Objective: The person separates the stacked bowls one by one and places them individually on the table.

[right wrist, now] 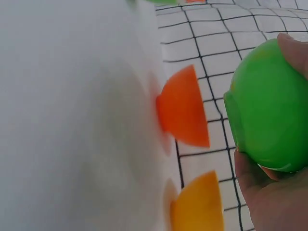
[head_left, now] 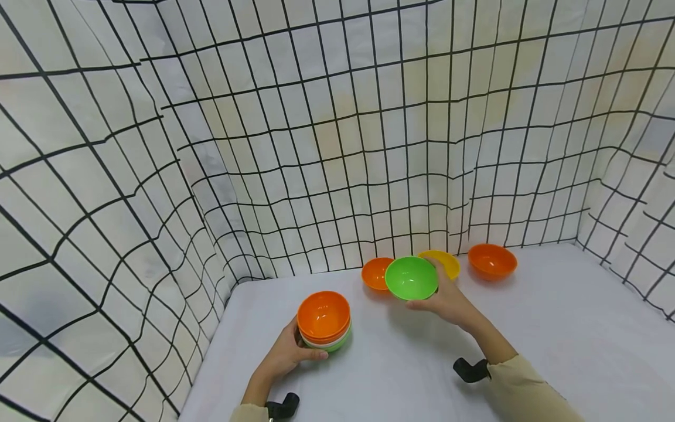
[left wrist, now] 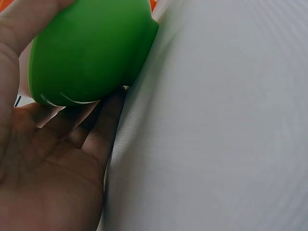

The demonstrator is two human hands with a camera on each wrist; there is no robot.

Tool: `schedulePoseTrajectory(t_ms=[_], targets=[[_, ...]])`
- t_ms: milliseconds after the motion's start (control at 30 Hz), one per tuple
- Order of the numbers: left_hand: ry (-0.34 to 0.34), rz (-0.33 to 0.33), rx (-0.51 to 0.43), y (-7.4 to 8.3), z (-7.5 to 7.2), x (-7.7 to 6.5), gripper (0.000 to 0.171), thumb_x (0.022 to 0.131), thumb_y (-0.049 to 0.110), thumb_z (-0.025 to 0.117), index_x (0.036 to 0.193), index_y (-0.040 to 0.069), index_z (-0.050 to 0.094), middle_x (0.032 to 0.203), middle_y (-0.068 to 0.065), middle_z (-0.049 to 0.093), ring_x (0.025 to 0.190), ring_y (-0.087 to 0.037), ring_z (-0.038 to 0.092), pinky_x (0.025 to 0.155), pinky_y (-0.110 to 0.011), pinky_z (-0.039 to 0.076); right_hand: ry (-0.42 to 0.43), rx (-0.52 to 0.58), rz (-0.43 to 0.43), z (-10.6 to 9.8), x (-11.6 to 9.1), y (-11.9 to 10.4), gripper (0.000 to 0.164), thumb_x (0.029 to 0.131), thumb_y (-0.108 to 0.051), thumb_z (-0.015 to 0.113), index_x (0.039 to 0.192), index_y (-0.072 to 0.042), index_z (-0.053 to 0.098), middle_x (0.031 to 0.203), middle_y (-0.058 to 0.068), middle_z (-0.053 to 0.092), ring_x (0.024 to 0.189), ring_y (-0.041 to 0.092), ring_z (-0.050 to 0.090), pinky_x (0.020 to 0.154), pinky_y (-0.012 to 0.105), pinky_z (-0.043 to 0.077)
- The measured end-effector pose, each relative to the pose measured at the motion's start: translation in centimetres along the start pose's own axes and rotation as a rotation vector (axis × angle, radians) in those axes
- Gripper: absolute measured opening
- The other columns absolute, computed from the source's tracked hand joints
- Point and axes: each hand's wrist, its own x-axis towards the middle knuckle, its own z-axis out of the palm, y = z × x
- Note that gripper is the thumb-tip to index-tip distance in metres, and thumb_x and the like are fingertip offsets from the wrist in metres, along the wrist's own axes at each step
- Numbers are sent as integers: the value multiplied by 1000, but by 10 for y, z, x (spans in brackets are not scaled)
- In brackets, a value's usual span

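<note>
My left hand grips a stack of bowls on the table from its left side, thumb across the front. The stack's inner orange bowl faces up, with orange, white and green rims beneath. Up close in the left wrist view, the outermost green bowl has its base at the white cloth. My right hand holds a separate green bowl by its right side, thumb below and fingers behind. It is raised off the table; the right wrist view shows its underside. That bowl overlaps a small orange bowl and a yellow bowl.
Farther right along the back stands a larger orange bowl. A white cloth covers the table. White walls with a black grid rise behind the table and at both sides.
</note>
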Motion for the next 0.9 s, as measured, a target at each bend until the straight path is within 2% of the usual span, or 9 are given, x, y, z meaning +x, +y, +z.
schedulePoseTrajectory(t_ms=[400,567,733,900], targets=[[-8,-3,-19,2,1,0,108,68,14,96,158,21,35,160,-2,45,154,-28,34,130,-52,20,37,-40,14,-43,-22,41,116,79,-34,88,161,-9,9,158,20,32,139,41,38,112,69,41],[-2,-15,-27,2,1,0,108,68,15,96,157,21,36,160,-1,46,154,-28,34,130,-51,20,29,-98,53,-59,-31,55,118,81,-39,86,160,-6,5,158,24,30,138,43,40,111,69,43],[13,-24,-26,1,1,-1,108,67,15,97,157,20,37,159,-2,47,153,-29,36,130,-54,19,31,-147,45,-72,-40,70,112,81,-40,86,158,-3,13,153,24,36,134,42,43,108,68,45],[19,-26,-22,1,1,0,107,67,17,97,156,21,38,158,-1,48,153,-29,36,130,-56,18,25,-183,87,-84,-46,79,113,82,-42,84,157,-1,11,151,27,36,133,45,44,105,69,46]])
